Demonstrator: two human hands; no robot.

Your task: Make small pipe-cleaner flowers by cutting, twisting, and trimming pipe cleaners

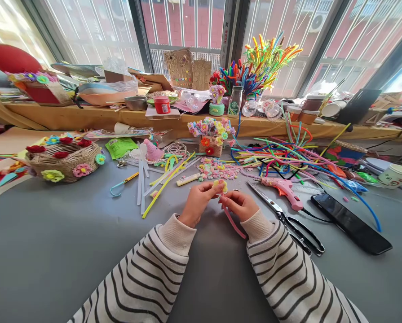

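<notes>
My left hand (pixel 198 202) pinches a small yellow pipe-cleaner flower (pixel 221 185) just above the grey table (pixel 52 251). My right hand (pixel 239 204) grips a pink pipe cleaner (pixel 233 224) whose loose end trails down towards my sleeve. Both hands meet at the flower, fingers closed. Just beyond them lies a heap of small pastel flowers (pixel 217 170).
Scissors (pixel 288 222), a pink glue gun (pixel 283 190) and a black phone (pixel 351 223) lie to the right. Loose pipe cleaners (pixel 288 154) spread at the back right. At the left stand a woven basket with flowers (pixel 64 159) and yellow sticks (pixel 163 184).
</notes>
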